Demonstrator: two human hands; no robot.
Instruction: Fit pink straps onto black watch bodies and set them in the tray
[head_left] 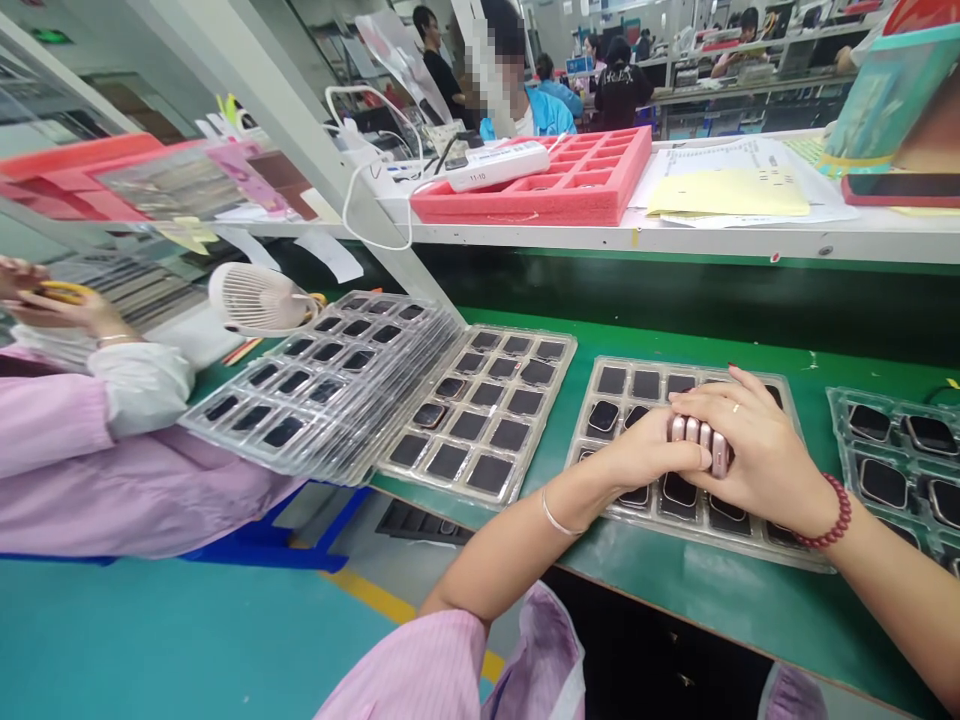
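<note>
Over a clear plastic tray (780,558), my left hand (646,452) and my right hand (765,450) meet around a row of several rose-pink smartwatch cases (700,436). The left thumb presses along the near side of the row, and the right fingers lie across the back of the left hand. Only the rounded, shiny edges of the watches show; both palms hide the rest. Dark-screened watches (603,416) sit in pockets of the tray beneath, some covered by my hands and forearms.
Left of my arms lies another tray (517,480) with dark pockets and a couple of watches. A tall stack of trays (300,440) stands beyond it, near a white fan (259,300) and a co-worker's hand (82,305). More watches (883,482) fill a tray at right. A shelf (735,238) holds a red foam tray (525,205).
</note>
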